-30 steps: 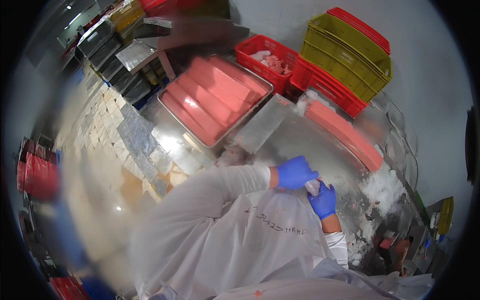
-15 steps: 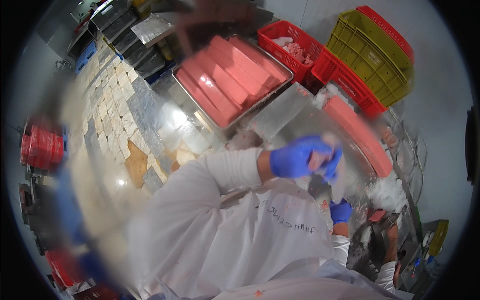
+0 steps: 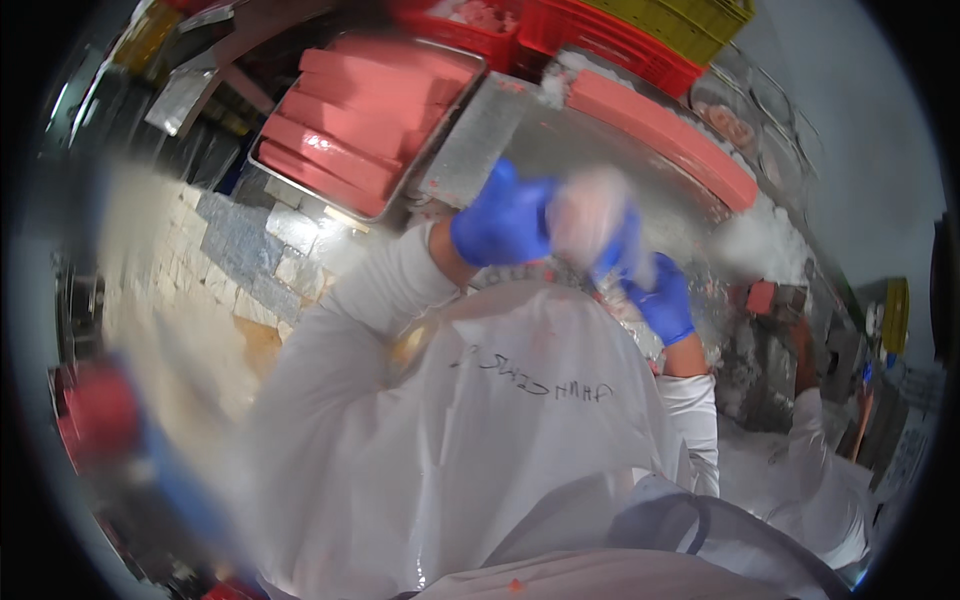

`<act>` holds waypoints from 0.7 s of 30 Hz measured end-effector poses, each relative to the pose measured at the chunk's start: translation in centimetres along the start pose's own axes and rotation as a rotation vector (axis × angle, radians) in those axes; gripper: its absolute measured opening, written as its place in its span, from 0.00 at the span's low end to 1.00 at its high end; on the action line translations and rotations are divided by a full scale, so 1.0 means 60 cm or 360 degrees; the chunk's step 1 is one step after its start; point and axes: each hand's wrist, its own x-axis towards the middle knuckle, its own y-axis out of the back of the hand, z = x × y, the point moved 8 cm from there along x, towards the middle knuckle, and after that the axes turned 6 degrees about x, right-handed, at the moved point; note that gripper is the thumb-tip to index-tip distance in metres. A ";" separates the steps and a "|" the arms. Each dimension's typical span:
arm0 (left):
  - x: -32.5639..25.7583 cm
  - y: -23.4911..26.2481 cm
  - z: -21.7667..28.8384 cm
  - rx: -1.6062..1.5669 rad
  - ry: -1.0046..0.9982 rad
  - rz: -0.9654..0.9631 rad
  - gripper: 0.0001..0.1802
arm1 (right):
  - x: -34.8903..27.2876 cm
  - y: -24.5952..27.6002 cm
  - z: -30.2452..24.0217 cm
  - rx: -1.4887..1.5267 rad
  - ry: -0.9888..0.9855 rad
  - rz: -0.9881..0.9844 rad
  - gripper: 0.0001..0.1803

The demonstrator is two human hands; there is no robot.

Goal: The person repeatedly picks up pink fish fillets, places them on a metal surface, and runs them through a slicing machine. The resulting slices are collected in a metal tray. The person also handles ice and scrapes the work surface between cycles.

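Note:
Both my hands wear blue gloves and are raised in front of my white apron at the metal table's edge. Between them is a pale pinkish, cloth-like thing (image 3: 588, 215), badly smeared by motion, so its exact kind does not show. My left hand (image 3: 503, 215) closes on its upper part. Lower down and to the right, my right hand (image 3: 663, 300) closes around its whitish lower end, with the fingertips blurred. Beyond the hands, a long pink slab (image 3: 665, 135) lies on the metal table (image 3: 570, 145) among crushed ice.
At the far left stands a metal tray (image 3: 375, 212) of several pink slabs. Red crates (image 3: 610, 45) and a yellow-green crate (image 3: 690, 25) line the back. Crushed ice (image 3: 765, 245) lies at right, near a co-worker's arm (image 3: 803, 360) and a small pink block (image 3: 761, 297).
The view has shifted, so the tray, slab and crates sit higher. My right hand has come up closer to my left, and the pale thing between them has moved and bunched up.

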 end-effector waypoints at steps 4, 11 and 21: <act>0.072 0.008 0.042 0.0618 -0.0146 0.0507 0.38 | -0.018 -0.032 -0.097 0.0794 0.0250 -0.0430 0.27; 0.100 -0.127 -0.105 -0.0363 0.0935 0.0178 0.30 | -0.008 -0.064 -0.037 0.1814 -0.0375 -0.0130 0.38; 0.146 -0.145 -0.022 0.0110 0.0273 0.0175 0.30 | -0.006 -0.012 -0.019 0.0092 0.0104 0.0248 0.27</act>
